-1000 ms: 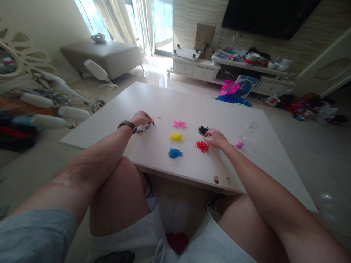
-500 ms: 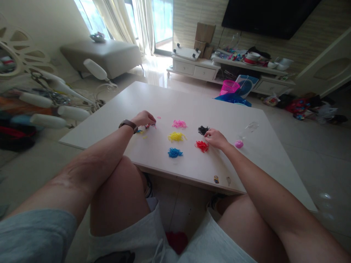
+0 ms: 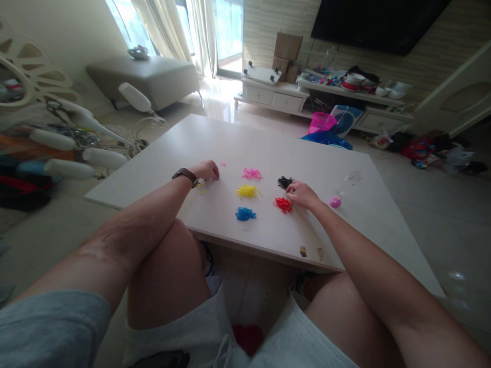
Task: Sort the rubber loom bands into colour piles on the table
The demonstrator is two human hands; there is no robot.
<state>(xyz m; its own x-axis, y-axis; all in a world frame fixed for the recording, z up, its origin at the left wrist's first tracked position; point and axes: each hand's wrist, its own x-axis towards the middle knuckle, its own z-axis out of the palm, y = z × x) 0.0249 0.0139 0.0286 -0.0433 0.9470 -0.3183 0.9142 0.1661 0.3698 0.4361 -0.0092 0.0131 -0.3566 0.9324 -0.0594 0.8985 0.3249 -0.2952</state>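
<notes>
Pink pile (image 3: 251, 174), yellow pile (image 3: 247, 191), blue pile (image 3: 245, 214) stacked mid-frame; black pile (image 3: 284, 182) above red pile (image 3: 283, 205) just right of centre. All small band-like loops on the white table (image 3: 264, 145). Done, by the look of it: five single-colour piles, standing apart. Left over: pink loop (image 3: 223, 164) and yellow bits (image 3: 202, 191) outside the piles, left of centre; anything under the left hand (image 3: 207, 170) is hidden, so no count.

Axes: piles are loose tangles, no real pointing direction. Yellow and pink run wider left-to-right, yellow with a strand off its right end. Red slants slightly, upper left to lower right. Stray pink loop lies flat, long axis roughly left-right.

Left grip: fingers bent down to the table, pink speck at the tips; can't tell if pinched. Right hand (image 3: 303, 194): fingertips close together at black's lower right edge, above red; can't tell whether that grip has a loop.
</notes>
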